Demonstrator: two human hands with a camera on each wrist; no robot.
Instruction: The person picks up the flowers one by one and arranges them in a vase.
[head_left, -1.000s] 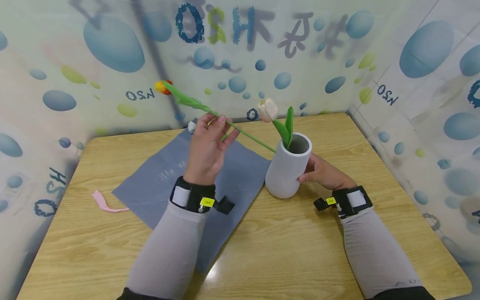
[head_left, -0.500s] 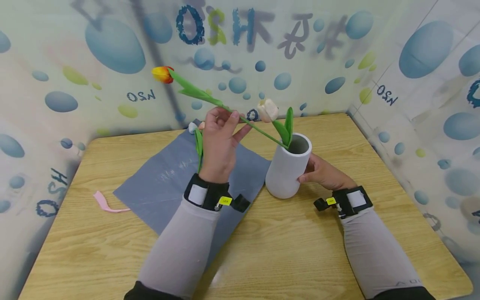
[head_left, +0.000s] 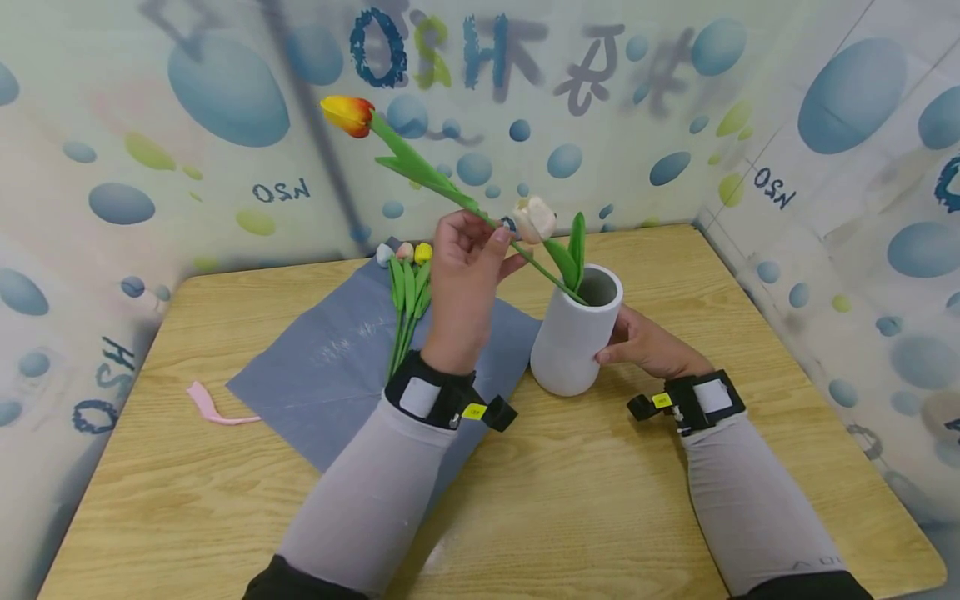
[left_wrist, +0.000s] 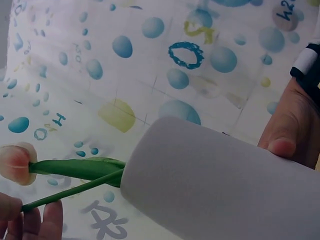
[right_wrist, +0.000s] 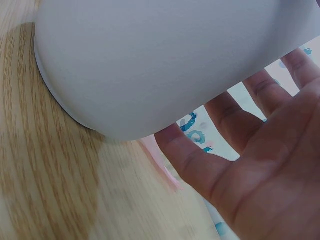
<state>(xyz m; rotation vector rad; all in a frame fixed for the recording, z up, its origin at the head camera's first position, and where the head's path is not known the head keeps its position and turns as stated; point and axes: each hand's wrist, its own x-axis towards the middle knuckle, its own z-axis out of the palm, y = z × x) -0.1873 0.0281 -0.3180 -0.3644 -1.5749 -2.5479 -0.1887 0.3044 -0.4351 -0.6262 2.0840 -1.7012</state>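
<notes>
My left hand (head_left: 468,275) pinches the green stem of a red-and-yellow tulip (head_left: 348,115), its bloom slanting up to the left. The stem's lower end is at the mouth of a white vase (head_left: 573,350); in the left wrist view this stem (left_wrist: 75,190) passes into the opening, its tip hidden. A pale pink-white tulip (head_left: 536,220) with green leaves stands in the vase and leans left. My right hand (head_left: 652,346) holds the vase low on its right side, thumb in front. In the right wrist view its fingers (right_wrist: 232,120) lie along the vase wall.
On the wooden table (head_left: 585,500) lies a blue-grey wrapping sheet (head_left: 315,358). Several tulips (head_left: 408,287) with white, pink and yellow blooms rest on it, behind my left forearm. A pink ribbon (head_left: 206,404) pokes out at the sheet's left. Patterned walls (head_left: 480,167) border the table.
My left hand has moved right and up with the red-and-yellow tulip, bringing its stem end from beside the vase over the rim to the mouth. The lying tulips came into view; my right hand stayed.
</notes>
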